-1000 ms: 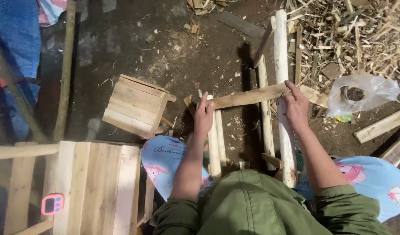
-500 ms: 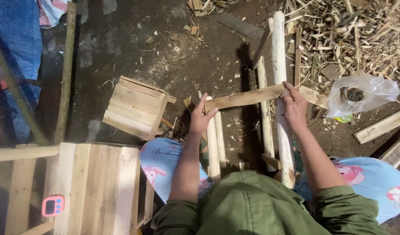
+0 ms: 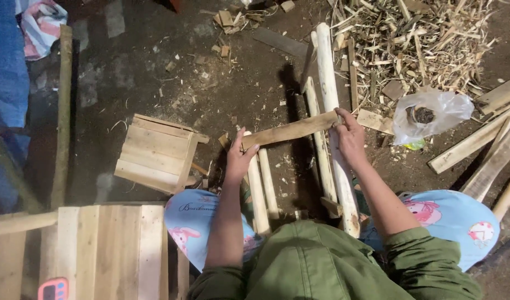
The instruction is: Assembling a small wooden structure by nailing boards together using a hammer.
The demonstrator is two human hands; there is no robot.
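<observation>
My left hand grips the left end of a flat wooden slat. At the slat's right end, my right hand pinches it. The slat lies crosswise, tilted up to the right, over round pale poles. Two short poles run under its left end. A long pole and a thinner one pass under its right end. The poles reach down between my knees.
A small slatted wooden box lies on the dirt floor to the left. A larger slatted panel sits at bottom left beside a long pole. A clear plastic bag, loose planks and wood shavings lie at right.
Both hands have lifted the slat slightly and shifted it to rest higher across the poles; the left hand now holds its end from below.
</observation>
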